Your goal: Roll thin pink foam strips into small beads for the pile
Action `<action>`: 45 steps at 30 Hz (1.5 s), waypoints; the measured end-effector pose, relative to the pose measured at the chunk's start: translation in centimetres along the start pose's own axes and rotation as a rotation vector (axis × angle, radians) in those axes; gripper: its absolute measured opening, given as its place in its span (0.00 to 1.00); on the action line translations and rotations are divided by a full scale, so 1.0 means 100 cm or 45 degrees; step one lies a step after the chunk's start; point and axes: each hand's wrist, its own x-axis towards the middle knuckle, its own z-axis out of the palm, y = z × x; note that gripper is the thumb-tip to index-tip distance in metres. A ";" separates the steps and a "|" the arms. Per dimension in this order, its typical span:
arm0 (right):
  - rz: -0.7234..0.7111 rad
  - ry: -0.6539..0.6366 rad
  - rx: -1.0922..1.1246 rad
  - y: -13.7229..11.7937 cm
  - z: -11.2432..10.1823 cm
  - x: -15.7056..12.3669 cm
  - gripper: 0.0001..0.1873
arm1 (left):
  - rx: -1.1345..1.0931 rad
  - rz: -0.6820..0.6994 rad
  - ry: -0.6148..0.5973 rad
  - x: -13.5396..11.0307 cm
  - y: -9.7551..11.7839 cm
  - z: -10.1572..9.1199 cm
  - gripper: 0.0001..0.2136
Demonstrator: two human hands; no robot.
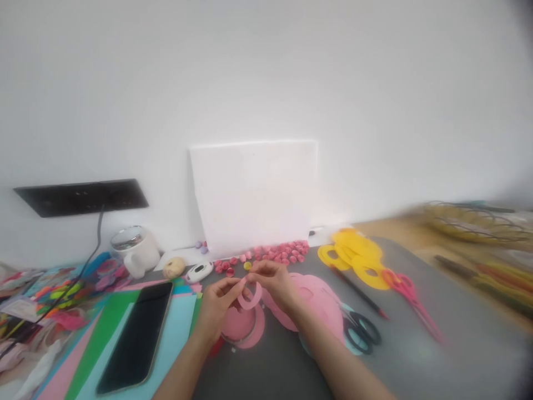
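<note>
Both hands meet low in the middle of the view over a grey mat. My left hand [219,307] and my right hand [271,283] pinch the two ends of a curled pink paper strip [250,299] that hangs in a loop between them. Under the hands lies a pink paper ring piece [245,329]. A stack of pink paper cut-outs [314,303] lies just right of my right wrist. Behind the hands, several small pink rolled paper pieces [278,253] are scattered in front of a white board [254,194] leaning on the wall.
A black phone [137,336] lies on coloured paper sheets [116,322] at the left. Black scissors [361,331], a pencil [360,293], pink scissors [412,300] and yellow cut-outs [358,255] lie at the right. A white mug [135,250] and wall socket strip [81,197] stand behind.
</note>
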 end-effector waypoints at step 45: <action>0.071 -0.022 -0.087 -0.012 0.001 -0.008 0.09 | -0.032 -0.009 -0.047 0.001 -0.005 -0.005 0.11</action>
